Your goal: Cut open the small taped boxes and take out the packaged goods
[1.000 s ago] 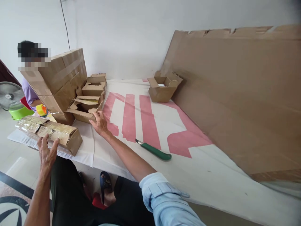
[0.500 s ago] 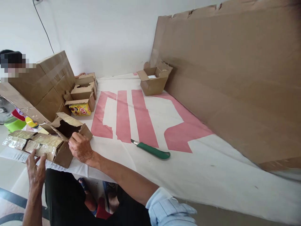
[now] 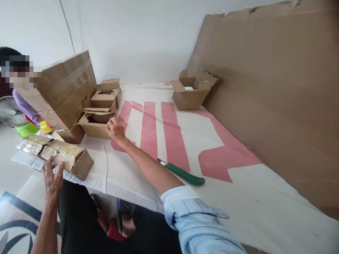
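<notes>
Open box point(image 3: 95, 132), standing upright on a white and pink cloth point(image 3: 265, 211), at the near end of a row of open boxes point(image 3: 104, 103) and just beside a tall stack of boxes point(image 3: 69, 81). Held at the near right corner by the right hand point(image 3: 116, 129), with fingers bent over the edge and apparently closed on the wall; cannot tell thumb position or strength of squeeze. Left hand point(image 3: 53, 178) at the near side of a long taped box point(image 3: 63, 151), by the table edge, with fingers and thumb spread and touching, not wrapped around. Likely light in handling, judging by thin cardboard walls and an open top; inside too dark for judging contents. Probably stiff along the folds and at the corners, but floppy at the loose flaps and apt to tear along the ragged rim. Dry, matt surface, so little slip to expect. Best taken by a corner or by two opposite walls, low down, rather than by a flap. Probably slicker on the taped box, under all that shiny tape, so better gripped there by the bare end. Green-handled knife point(image 3: 185, 174) lying well to the right, untouched.
</notes>
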`<state>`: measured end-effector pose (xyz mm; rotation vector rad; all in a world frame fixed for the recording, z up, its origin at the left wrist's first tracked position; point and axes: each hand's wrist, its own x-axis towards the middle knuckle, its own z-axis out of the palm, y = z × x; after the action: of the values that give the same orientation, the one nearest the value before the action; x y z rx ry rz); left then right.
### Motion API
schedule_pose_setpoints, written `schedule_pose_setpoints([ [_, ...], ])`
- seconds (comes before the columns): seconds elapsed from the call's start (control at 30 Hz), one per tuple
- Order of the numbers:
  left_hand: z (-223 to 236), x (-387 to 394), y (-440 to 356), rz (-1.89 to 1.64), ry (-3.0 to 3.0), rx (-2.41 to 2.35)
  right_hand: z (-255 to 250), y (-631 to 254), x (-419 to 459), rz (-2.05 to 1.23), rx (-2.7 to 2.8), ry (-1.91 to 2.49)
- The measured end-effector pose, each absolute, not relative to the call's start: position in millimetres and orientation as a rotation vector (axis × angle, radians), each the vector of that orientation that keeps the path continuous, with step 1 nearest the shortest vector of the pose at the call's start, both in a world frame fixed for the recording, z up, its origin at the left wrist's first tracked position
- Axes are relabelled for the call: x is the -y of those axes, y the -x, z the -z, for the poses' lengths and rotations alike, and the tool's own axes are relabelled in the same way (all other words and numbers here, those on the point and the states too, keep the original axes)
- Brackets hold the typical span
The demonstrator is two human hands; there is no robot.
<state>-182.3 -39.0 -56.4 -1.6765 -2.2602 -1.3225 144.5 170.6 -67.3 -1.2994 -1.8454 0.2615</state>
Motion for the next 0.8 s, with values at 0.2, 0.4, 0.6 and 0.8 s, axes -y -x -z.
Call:
schedule_pose_setpoints([
  [0.2, 60.8, 42.7, 169.7, 1.497, 1.607, 2.296, 87.4, -148.6, -154.2, -0.336, 1.784, 1.176],
  [0.4, 68.1, 54.5, 127.6, 1.497, 1.704, 2.281, 110.1, -114.2, -44.2, -0.506, 1.644, 0.951],
  [0.6, 64.6, 84.8, 83.4, 1.319, 1.881, 2.207, 122.0, -131.9, 8.0, -0.860, 1.367, 1.028],
  [0.8, 37.6, 42.5, 140.6, 1.579, 1.794, 2.248, 119.5, -176.7, 31.1, -0.952, 1.327, 1.049],
])
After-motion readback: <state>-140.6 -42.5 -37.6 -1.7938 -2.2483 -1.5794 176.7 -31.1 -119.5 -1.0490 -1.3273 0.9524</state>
